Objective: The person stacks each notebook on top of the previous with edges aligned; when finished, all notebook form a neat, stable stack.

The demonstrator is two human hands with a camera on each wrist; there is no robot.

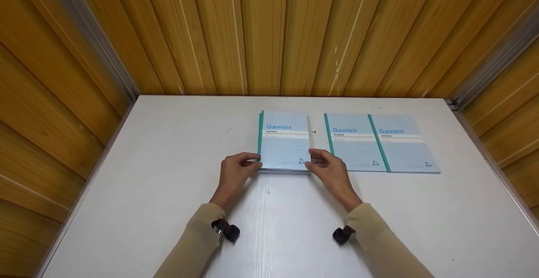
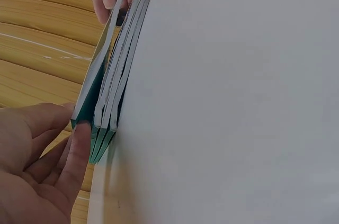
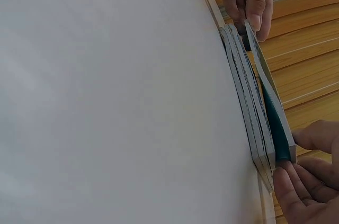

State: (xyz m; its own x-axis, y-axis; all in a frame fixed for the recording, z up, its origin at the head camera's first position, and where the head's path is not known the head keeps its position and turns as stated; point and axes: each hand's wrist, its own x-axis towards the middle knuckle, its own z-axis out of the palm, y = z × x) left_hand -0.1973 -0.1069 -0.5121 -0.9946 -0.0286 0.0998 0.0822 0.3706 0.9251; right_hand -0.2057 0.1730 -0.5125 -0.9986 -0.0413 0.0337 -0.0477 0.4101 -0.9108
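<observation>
Left hand and right hand narrowly pinch the light-blue, green-spined paper notebook between them; likely light, bendy, slick: grip side edges.

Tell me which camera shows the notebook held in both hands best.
The head view: the held notebook faces it, so nearly the whole front cover shows and "Gambit" is readable. Both wrist views show it mainly edge-on, with a gap above the stacked notebooks.
</observation>
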